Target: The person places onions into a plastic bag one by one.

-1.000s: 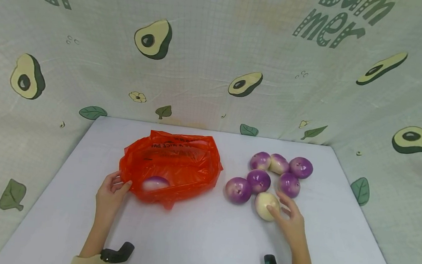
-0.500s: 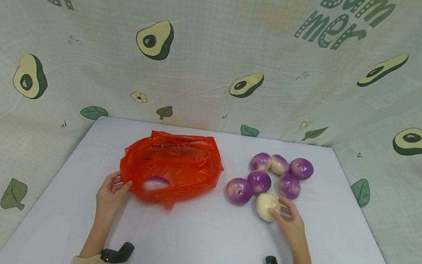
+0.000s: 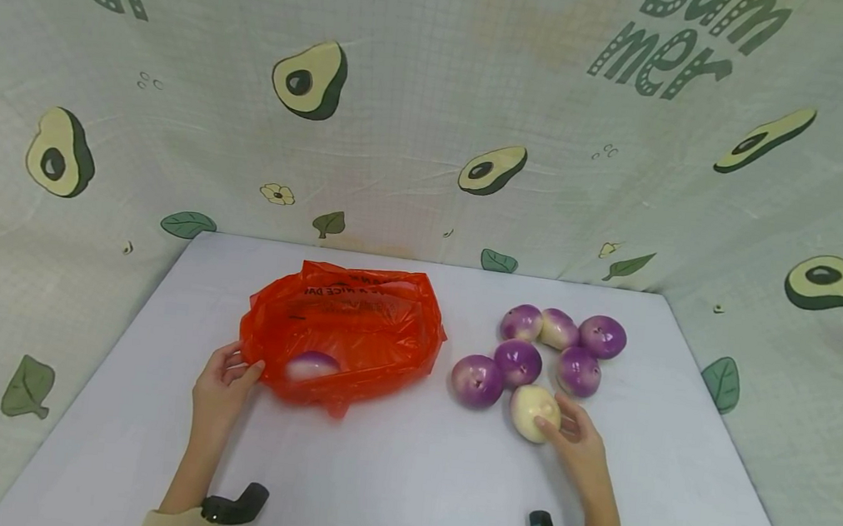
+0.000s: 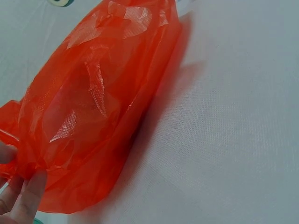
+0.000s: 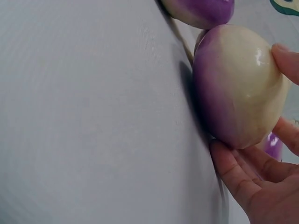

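A red plastic bag point(image 3: 381, 381) lies with its mouth spread wide on the left half of the table. One round purple-and-white vegetable point(image 3: 312, 364) shows inside it through the film. My left hand point(image 3: 221, 379) pinches the bag's near left rim between thumb and fingers. On the right, my right hand point(image 3: 580, 444) holds a glossy, round purple-and-white vegetable point(image 3: 531, 413) by its right side, pale half upward. In the right wrist view, the thumb lies on the pale side of this vegetable point(image 5: 240, 86) and fingertips reach under its edge. It sits on or very near the table.
Several similar purple vegetables point(image 3: 517, 362) cluster just behind the held one. The white table point(image 3: 388, 477) ends at a back edge against an avocado-print cloth point(image 3: 407, 86). Black wrist cameras point(image 3: 235, 504) sit on both wrists.
The view has shifted very slightly. My right fingers have moved a little closer around the pale vegetable. My left hand and the bag have stayed put.
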A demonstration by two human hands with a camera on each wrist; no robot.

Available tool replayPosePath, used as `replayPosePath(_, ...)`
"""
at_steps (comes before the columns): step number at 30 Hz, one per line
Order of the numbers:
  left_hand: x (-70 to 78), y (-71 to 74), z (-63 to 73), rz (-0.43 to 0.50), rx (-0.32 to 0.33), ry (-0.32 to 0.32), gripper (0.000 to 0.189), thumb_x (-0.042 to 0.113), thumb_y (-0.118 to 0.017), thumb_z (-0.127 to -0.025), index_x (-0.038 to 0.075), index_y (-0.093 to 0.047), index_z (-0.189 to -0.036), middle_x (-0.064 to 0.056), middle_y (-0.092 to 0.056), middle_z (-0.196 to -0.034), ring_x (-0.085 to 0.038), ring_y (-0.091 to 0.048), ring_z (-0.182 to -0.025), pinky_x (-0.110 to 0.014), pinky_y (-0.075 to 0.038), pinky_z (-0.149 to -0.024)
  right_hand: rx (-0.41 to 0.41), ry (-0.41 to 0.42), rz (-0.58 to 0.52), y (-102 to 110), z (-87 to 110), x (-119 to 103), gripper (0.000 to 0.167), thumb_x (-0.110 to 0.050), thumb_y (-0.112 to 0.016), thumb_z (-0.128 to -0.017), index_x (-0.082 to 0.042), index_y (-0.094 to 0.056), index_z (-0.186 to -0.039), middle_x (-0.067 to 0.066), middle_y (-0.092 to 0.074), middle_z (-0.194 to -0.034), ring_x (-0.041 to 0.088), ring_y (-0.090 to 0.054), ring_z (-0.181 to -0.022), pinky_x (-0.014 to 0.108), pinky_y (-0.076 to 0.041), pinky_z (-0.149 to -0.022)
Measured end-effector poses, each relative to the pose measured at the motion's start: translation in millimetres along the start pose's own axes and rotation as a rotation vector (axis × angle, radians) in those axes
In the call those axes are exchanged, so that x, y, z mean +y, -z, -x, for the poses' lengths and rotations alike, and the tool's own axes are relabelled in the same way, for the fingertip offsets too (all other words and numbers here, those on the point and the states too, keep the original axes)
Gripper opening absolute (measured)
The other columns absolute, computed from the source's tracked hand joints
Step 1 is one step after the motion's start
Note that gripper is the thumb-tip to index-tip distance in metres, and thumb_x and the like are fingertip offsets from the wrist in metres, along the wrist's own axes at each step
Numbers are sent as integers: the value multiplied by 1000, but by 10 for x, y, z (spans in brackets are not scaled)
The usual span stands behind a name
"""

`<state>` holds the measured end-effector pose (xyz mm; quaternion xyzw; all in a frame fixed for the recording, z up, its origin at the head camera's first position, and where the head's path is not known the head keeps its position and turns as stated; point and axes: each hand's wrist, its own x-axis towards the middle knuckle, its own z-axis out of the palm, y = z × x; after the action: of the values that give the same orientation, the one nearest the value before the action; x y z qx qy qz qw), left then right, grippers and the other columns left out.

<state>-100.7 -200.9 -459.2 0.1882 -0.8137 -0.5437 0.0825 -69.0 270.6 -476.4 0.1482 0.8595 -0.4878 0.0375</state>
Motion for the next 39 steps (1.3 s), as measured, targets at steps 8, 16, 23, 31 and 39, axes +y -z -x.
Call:
replayPosePath(8, -5, 3, -5, 10, 5, -3, 46, 27, -60, -90, 11, -47, -131, -12, -56, -115, 14, -50, -76, 1, -42, -68, 9, -6, 13, 1, 8, -10, 64, -39, -60, -89, -11, -36, -141, 13, -43, -140, 25, -46, -117, 27, -41, -89)
replayPosePath(16, 2, 5, -6, 7, -3, 0, 47, 28, -60, -91, 11, -47, -132, -12, -55, -115, 14, -50, -77, 1, -42, -68, 27, -13, 11, 2, 6, -13, 63, -39, -62, -87, -12, -39, -139, 12, -47, -137, 13, -49, -107, 24, -42, -85)
replayPosePath(23, -1, 10, -3, 12, 2, -8, 45, 26, -60, -90, 10, -47, -131, -12, -56, -114, 14, -50, -76, 1, -42, -68, 33, -7, 0, 8, 23, -59, 63, -41, -62, -87, -12, -40, -138, 14, -49, -133, 9, -51, -102, 27, -44, -84)
replayPosePath(31, -9, 9, -5, 15, -1, -8, 45, 26, -60, -90, 10, -48, -131, -12, -56, -114, 13, -50, -76, 1, -42, -68, 53, 52, -23, 29, 69, -193, 58, -36, -64, -87, -13, -42, -136, 9, -50, -132, -8, -49, -93, 19, -45, -81)
replayPosePath(39, 0, 17, 4, 4, -15, 9, 46, 29, -59, -91, 12, -47, -132, -11, -55, -115, 13, -50, -77, 0, -42, -68, 51, 116, -90, -17, 86, -411, 55, -31, -66, -86, -14, -45, -134, 5, -50, -129, -5, -52, -95, 16, -47, -79)
